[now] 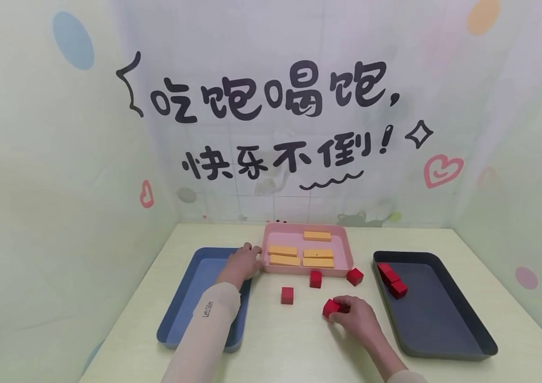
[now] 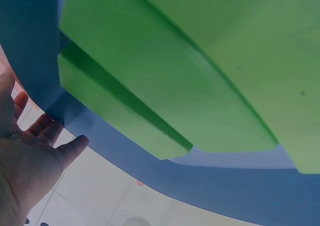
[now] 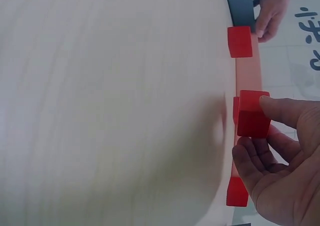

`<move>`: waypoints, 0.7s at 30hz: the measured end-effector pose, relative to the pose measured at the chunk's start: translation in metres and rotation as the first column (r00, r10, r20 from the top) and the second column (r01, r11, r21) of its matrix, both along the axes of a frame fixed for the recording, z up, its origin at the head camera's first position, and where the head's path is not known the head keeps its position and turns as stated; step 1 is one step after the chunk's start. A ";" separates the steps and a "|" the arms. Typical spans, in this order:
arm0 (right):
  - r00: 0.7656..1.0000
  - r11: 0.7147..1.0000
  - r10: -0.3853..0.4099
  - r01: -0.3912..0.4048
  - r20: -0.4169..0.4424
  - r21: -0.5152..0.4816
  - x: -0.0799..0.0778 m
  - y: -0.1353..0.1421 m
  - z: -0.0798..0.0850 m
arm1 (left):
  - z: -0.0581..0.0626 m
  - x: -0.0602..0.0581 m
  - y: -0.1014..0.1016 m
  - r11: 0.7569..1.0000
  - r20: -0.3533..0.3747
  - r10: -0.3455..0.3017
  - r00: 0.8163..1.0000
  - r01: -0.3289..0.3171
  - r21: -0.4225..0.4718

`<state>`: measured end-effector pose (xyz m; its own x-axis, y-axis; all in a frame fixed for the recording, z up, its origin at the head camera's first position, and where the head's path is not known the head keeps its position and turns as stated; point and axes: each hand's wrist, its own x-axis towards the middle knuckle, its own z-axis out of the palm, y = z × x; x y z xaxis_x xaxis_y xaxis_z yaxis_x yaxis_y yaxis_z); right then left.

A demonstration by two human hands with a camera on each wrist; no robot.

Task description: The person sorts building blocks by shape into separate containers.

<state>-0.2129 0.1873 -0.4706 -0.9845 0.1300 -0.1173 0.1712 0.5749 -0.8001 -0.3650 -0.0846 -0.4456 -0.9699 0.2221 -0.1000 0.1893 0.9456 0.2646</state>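
My right hand (image 1: pixel 358 319) pinches a red cube (image 1: pixel 330 308) between thumb and fingers over the table. The right wrist view shows that cube (image 3: pixel 252 118) with the thumb on one face. Loose red cubes sit near it: one (image 1: pixel 287 296) to the left, one (image 1: pixel 315 279) by the pink tray (image 1: pixel 309 272), another (image 1: pixel 354 276) at that tray's right corner. My left hand (image 1: pixel 244 261) is at the far right corner of the blue tray (image 1: pixel 167 314), fingers spread along its rim. Green blocks (image 2: pixel 165 81) lie in this tray in the left wrist view; the forearm covers part of it in the head view.
A dark grey tray (image 1: pixel 436 308) stands on the right, with several red cubes (image 1: pixel 392 279) along its left wall. Several yellow blocks (image 1: pixel 318 254) lie in the pink tray at the back. Behind the table (image 1: pixel 290 340) rises a printed wall (image 1: pixel 290 207).
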 end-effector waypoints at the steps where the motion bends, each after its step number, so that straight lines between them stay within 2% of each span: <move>1: 1.000 1.000 -0.004 0.004 -0.003 0.000 0.000 0.000 0.001 | 0.000 0.000 0.000 1.000 0.000 0.001 1.000 -0.001 0.000; 12: 0.999 0.999 -0.041 0.041 -0.031 0.000 0.003 0.004 0.011 | 0.001 0.000 0.000 1.000 0.005 -0.001 1.000 0.001 -0.012; 21: 0.995 0.997 -0.076 0.075 -0.063 -0.032 0.006 0.021 0.034 | 0.001 0.001 -0.001 1.000 -0.002 -0.007 1.000 0.007 0.006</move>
